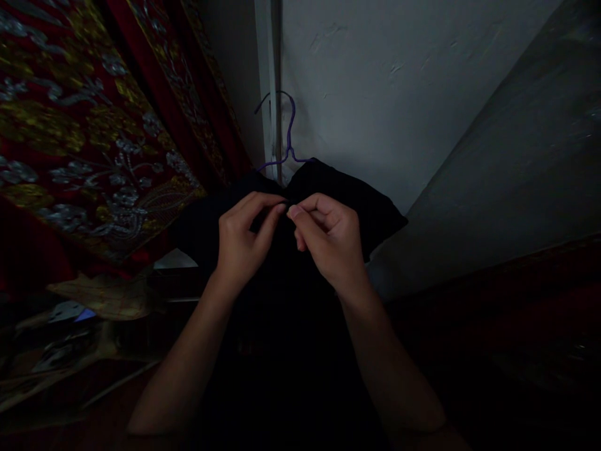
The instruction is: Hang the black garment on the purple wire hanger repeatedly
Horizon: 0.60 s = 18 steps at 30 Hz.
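Note:
A dark shirt (347, 188) hangs on a purple wire hanger (290, 134), its neckline just below the hanger's fork. My left hand (246, 228) pinches the shirt's front edge near the collar with thumb and forefinger. Close beside it, almost fingertip to fingertip, my right hand (328, 232) pinches the same spot, its other fingers curled in. Whether a button or only cloth lies between the fingertips is too dark to make out. Below the hands the shirt fades into black.
The hanger's hook loops over a narrow pale vertical bar (275, 69) against a grey wall (366, 81). At the left hangs a red cloth (94, 125) with gold and silver sequin patterns. Low at the left is dim clutter with a pale checked cloth (113, 297).

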Each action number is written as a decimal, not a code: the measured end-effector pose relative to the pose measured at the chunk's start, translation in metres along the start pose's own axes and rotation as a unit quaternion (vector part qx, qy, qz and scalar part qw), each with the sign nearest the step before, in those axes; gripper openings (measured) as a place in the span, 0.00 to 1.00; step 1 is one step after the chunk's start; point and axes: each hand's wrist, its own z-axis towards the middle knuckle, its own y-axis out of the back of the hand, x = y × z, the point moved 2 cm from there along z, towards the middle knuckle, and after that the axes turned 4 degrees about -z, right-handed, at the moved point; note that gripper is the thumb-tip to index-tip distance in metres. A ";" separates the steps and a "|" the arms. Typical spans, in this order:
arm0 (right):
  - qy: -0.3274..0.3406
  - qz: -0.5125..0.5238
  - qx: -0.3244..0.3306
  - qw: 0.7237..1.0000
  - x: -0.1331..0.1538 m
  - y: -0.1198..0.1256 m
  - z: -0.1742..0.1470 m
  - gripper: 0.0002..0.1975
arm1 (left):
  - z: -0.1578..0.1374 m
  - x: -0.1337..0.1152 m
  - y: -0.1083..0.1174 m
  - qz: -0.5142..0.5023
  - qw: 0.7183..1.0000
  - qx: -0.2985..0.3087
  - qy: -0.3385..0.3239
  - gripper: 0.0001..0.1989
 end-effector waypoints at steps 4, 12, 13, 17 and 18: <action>0.003 -0.036 0.007 0.999 -0.019 0.000 0.005 0.11 | 0.001 0.008 -0.004 0.056 0.997 -0.008 -0.046 0.07; -0.034 -0.056 0.018 0.998 -0.059 -0.012 0.008 0.09 | -0.009 0.006 -0.004 0.097 0.991 -0.072 -0.055 0.05; -0.049 -0.072 0.026 0.996 -0.067 -0.013 0.007 0.08 | -0.007 0.003 0.000 0.090 0.990 -0.101 -0.048 0.05; -0.117 -0.126 0.043 0.984 -0.099 -0.012 -0.008 0.08 | 0.000 0.007 0.034 0.031 0.972 -0.231 0.008 0.05; -0.128 -0.124 0.043 0.983 -0.104 -0.010 -0.015 0.09 | -0.001 0.015 0.046 -0.002 0.963 -0.267 0.027 0.04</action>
